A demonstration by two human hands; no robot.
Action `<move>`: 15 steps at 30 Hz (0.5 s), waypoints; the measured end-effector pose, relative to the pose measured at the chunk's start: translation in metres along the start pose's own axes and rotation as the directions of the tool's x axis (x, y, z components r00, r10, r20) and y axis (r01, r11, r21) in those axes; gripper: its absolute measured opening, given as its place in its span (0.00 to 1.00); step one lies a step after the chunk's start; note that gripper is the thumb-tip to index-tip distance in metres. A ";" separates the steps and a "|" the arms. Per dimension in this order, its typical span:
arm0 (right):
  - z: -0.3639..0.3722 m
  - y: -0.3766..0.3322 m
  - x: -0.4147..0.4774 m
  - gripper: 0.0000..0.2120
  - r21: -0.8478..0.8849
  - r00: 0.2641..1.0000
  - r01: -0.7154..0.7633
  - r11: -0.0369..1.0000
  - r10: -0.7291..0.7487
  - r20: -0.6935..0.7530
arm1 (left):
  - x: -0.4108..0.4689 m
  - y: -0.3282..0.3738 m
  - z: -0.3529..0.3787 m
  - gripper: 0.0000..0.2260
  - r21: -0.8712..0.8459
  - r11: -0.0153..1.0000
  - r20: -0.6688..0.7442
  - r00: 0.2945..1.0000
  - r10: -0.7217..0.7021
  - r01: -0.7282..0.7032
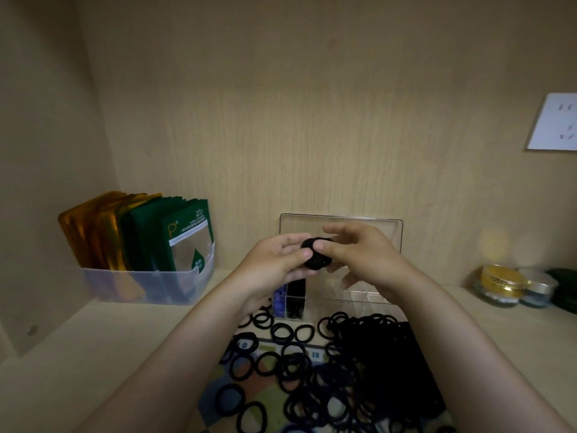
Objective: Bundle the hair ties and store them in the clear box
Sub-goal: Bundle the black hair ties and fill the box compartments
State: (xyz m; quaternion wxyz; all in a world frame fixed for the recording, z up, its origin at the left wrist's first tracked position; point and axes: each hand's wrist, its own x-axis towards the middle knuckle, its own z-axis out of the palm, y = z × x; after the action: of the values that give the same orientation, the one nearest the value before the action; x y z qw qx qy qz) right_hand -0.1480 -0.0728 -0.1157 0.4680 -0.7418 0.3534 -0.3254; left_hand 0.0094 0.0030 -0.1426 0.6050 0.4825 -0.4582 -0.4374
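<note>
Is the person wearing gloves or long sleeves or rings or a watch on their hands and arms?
No gloves. Both the left hand and the right hand are bare, and both forearms are bare right to the bottom of the picture, so no sleeves show. I see no ring, watch or bracelet. The nails look short and plain.

- Left hand point(274, 264): bare, no ring or glove visible.
- Right hand point(365, 254): bare likewise.
- Both forearms uncovered; any sleeve seemingly ends beyond the bottom edge of view.
</note>
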 end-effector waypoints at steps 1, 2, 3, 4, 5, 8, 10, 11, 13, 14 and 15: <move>-0.001 0.001 0.000 0.16 0.061 0.995 -0.043 0.997 0.038 0.090 | 0.001 -0.001 -0.002 0.13 0.009 1.000 0.013 1.000 0.000 0.000; -0.002 0.002 0.000 0.13 0.090 0.986 -0.073 0.993 0.058 0.158 | 0.002 -0.003 -0.004 0.12 0.027 1.000 0.017 1.000 0.001 -0.001; -0.001 0.004 0.001 0.12 0.098 0.978 -0.093 0.991 0.072 0.194 | 0.003 -0.004 -0.006 0.11 0.046 0.999 0.016 1.000 0.001 -0.002; 0.000 0.006 0.003 0.10 0.105 0.975 -0.112 0.988 0.089 0.204 | 0.003 -0.004 -0.008 0.11 0.058 0.998 0.010 1.000 0.002 -0.002; 0.001 0.008 0.004 0.10 0.114 0.974 -0.131 0.985 0.107 0.200 | 0.003 -0.005 -0.009 0.11 0.069 0.998 0.006 1.000 0.003 -0.003; 0.005 0.011 0.007 0.09 0.109 0.975 -0.171 0.979 0.152 0.162 | 0.004 -0.007 -0.015 0.10 0.215 0.977 -0.018 1.000 0.019 -0.015; 0.008 0.014 0.009 0.10 -0.015 0.982 -0.172 0.985 0.172 0.072 | 0.006 -0.012 -0.019 0.08 0.377 0.926 -0.068 0.996 0.061 -0.031; 0.011 0.017 0.010 0.11 -0.128 0.986 -0.163 0.978 0.166 0.009 | 0.008 -0.016 -0.022 0.08 0.459 0.887 -0.090 0.991 0.098 -0.046; 0.017 0.021 0.012 0.10 -0.363 0.989 -0.141 0.921 0.117 -0.087 | 0.009 -0.024 -0.025 0.09 0.615 0.785 -0.098 0.982 0.163 -0.069; 0.022 0.023 0.012 0.09 -0.450 0.990 -0.130 0.883 0.092 -0.106 | 0.009 -0.028 -0.026 0.10 0.661 0.746 -0.089 0.980 0.176 -0.074; 0.027 0.024 0.011 0.08 -0.526 0.991 -0.123 0.842 0.071 -0.117 | 0.010 -0.033 -0.027 0.11 0.690 0.720 -0.074 0.981 0.181 -0.080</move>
State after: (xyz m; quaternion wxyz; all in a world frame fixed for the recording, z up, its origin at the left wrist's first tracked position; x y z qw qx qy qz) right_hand -0.1254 -0.0769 -0.1453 0.2434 -0.8074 0.4880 -0.2250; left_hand 0.0348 -0.0064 -0.1767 0.4441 0.6662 -0.5773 -0.1603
